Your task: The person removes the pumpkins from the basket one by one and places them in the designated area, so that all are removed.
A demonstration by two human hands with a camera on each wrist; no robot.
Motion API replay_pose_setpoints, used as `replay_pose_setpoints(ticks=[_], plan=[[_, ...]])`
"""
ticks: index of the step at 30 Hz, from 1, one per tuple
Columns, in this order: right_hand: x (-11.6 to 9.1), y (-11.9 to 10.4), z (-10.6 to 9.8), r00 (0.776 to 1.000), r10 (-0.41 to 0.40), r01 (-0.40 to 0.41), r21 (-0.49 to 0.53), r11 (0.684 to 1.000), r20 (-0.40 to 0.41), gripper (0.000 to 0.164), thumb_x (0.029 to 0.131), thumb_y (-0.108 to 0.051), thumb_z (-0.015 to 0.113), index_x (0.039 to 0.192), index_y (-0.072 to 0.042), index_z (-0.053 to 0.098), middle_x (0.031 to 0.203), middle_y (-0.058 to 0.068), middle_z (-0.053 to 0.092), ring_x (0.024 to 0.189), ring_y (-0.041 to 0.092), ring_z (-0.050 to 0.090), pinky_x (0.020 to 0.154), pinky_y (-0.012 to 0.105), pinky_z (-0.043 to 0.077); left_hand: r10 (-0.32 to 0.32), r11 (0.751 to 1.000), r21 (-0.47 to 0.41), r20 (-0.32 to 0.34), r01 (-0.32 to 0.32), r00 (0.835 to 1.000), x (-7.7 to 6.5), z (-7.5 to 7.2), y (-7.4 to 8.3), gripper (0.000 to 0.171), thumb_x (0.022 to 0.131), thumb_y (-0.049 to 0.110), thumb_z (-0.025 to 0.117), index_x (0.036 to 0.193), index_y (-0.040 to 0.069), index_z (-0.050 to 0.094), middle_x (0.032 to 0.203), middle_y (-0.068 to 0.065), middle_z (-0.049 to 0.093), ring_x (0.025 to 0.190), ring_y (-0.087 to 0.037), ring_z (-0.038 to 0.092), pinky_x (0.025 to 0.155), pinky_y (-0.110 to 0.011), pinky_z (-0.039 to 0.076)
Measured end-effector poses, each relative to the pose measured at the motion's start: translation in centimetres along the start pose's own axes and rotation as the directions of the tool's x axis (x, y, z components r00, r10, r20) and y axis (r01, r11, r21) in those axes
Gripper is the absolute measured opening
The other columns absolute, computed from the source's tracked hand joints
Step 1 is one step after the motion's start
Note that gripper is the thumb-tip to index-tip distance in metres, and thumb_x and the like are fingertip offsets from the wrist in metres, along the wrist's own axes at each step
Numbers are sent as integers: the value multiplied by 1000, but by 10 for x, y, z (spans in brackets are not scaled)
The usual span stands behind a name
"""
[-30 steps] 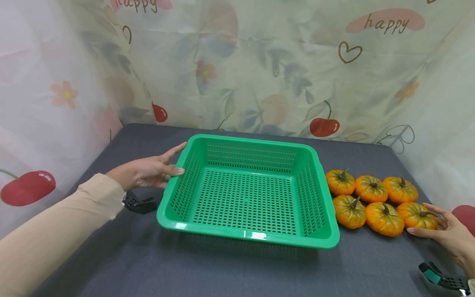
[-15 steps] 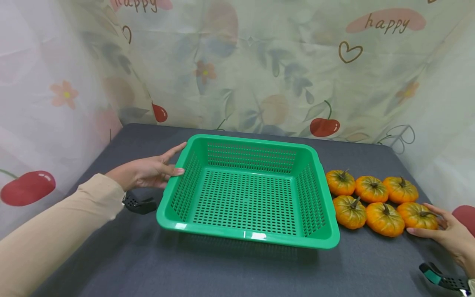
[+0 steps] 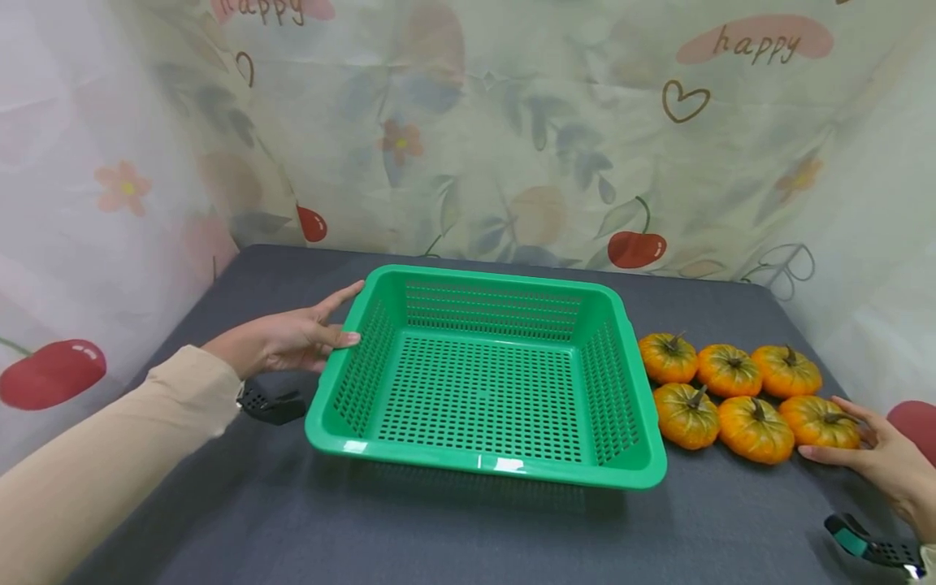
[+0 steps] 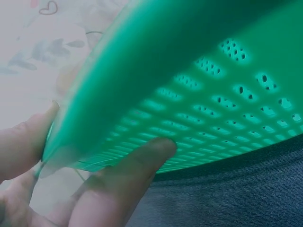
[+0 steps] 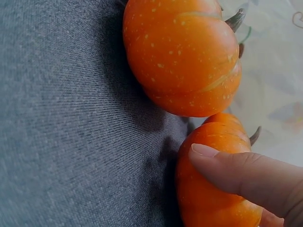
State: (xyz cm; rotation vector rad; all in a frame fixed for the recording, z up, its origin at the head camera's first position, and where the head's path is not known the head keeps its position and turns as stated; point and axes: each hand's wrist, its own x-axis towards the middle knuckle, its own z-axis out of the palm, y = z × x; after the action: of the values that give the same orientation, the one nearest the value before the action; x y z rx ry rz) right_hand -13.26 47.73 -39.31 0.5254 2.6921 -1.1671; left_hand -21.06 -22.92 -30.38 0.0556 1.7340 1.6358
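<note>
My left hand (image 3: 292, 335) grips the left rim of a green plastic basket (image 3: 468, 461) with perforated walls and floor; nothing lies inside it. In the left wrist view, fingers (image 4: 125, 177) reach under the basket's rim along its holed outer wall. At the far right of the head view, my right hand (image 3: 888, 463) holds a small orange pumpkin (image 3: 812, 418) at the near right corner of a group, thumb on the near side. The right wrist view shows that thumb pressed against the pumpkin (image 5: 208, 203), which sits on the cloth.
Several more pumpkins (image 3: 756, 431) stand in two rows just right of the basket. A dark grey cloth (image 3: 439, 536) covers the table. Printed curtains (image 3: 483, 162) close off the back and both sides. Each wrist wears a black strap (image 3: 270, 404).
</note>
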Motion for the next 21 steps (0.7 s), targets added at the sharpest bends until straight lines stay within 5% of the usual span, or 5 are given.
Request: replay_pose_setpoints(ticks=[6, 11, 18, 21], plan=[[2, -2, 2, 1000, -22, 23, -15, 1000, 19, 108, 89, -37, 70, 150, 4, -10, 145, 47, -11, 127, 62, 6, 104, 76, 15, 16, 996, 83, -25, -14, 1000, -6, -3, -3, 98, 98, 16, 59, 150, 45, -19, 161, -20, 8, 132, -41, 45, 101, -56, 46], [16, 19, 2, 999, -47, 48, -14, 999, 3, 110, 88, -43, 70, 154, -7, -10, 147, 45, -11, 130, 63, 5, 100, 77, 19, 43, 980, 196, -59, -31, 997, -15, -7, -5, 92, 100, 32, 54, 151, 37, -21, 161, -21, 5, 141, -47, 27, 107, -64, 34], [15, 22, -2, 998, -20, 25, 84, 996, -60, 99, 94, -40, 62, 155, -14, -11, 151, 38, -15, 137, 59, -4, 103, 76, 17, 140, 951, 290, -104, -105, 985, -36, -5, 8, 86, 101, 37, 50, 155, 26, -16, 161, -22, 6, 143, -47, 21, 106, -65, 35], [35, 49, -9, 990, -46, 64, 136, 989, -132, 92, 96, -40, 58, 154, -24, -11, 154, 35, -12, 140, 54, -4, 107, 73, 13, 196, 922, 363, -141, -134, 970, -46, 3, 18, 87, 100, 39, 52, 155, 25, -14, 160, -23, 9, 143, -45, 22, 104, -61, 39]])
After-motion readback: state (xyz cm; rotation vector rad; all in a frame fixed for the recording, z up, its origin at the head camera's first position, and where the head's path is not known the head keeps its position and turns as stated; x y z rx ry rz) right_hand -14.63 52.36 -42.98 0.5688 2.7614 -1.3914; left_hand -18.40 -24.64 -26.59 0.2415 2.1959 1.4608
